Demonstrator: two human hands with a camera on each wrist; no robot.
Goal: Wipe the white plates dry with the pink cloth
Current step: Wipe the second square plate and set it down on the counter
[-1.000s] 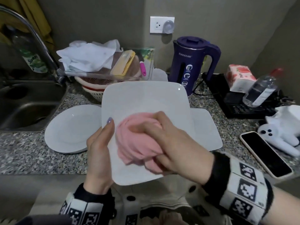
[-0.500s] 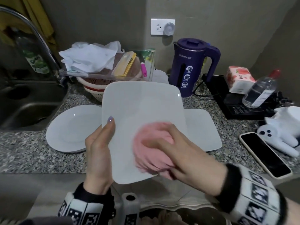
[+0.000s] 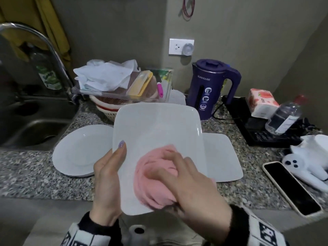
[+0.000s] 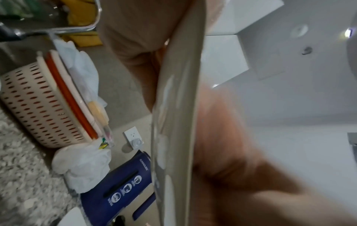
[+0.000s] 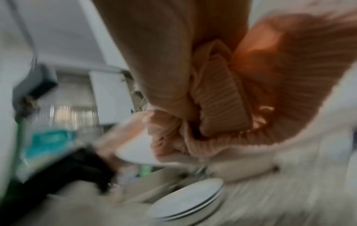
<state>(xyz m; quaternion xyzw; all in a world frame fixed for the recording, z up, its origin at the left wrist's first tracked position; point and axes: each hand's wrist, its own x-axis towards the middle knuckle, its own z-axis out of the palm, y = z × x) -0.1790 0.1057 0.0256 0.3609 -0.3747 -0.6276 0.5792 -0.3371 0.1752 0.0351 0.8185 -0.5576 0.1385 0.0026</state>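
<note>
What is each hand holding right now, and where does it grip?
The left hand holds the square white plate by its left edge; the right hand grips the bunched pink cloth.

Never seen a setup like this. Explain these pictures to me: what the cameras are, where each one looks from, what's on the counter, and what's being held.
There is no machine here: a person wears three cameras, one on the head and one on each wrist. The head view looks down at a speckled stone counter. The left hand holds a square white plate by its edge, tilted up. The right hand grips a bunched pink cloth and presses it on the plate's face. On the counter lie a round white plate to the left and a rectangular white plate to the right. Further back stand a purple kettle and a basket; a phone lies at right. The left wrist view sees the plate edge-on; the right wrist view, blurred, shows fingers curled round the cloth.
</note>
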